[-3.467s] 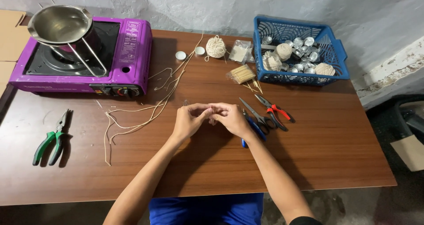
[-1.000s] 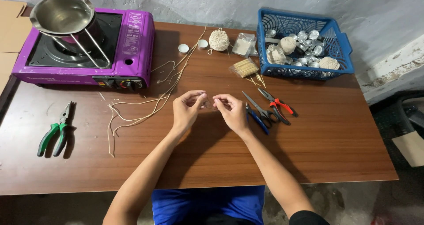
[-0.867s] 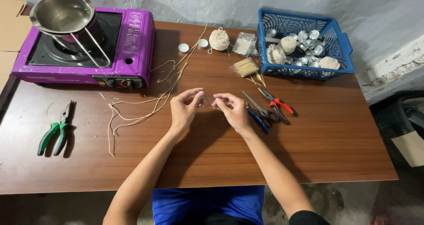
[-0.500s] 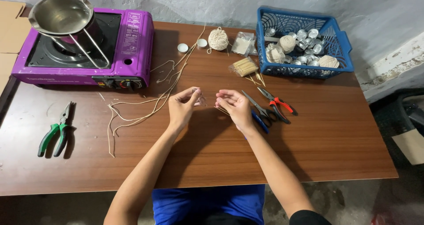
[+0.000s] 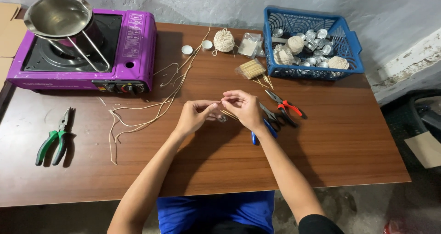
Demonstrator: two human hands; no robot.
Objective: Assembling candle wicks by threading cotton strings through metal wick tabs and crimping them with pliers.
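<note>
My left hand [image 5: 195,115] and my right hand [image 5: 244,108] meet over the middle of the brown table [image 5: 340,146]. Both pinch a short thin wick string [image 5: 219,106] between fingertips. A small round metal tab [image 5: 223,119] sits just below the fingers; I cannot tell whether it hangs from the string or lies on the table. A few thin wooden sticks [image 5: 229,115] lie under my right hand. Several long pale strings [image 5: 147,111] trail across the table to the left of my left hand.
A purple portable stove [image 5: 133,50] with a steel pot [image 5: 57,17] stands back left. Green pliers [image 5: 54,142] lie at the left. Red pliers [image 5: 288,108] and a blue-handled tool [image 5: 267,127] lie beside my right hand. Back right is a blue basket [image 5: 351,50] with metal cups and twine balls; a twine ball [image 5: 224,39] and a stick bundle [image 5: 250,69] lie near it.
My hands were slightly apart with the string stretched between them; now the fingertips have come together and shifted a little to the right.
</note>
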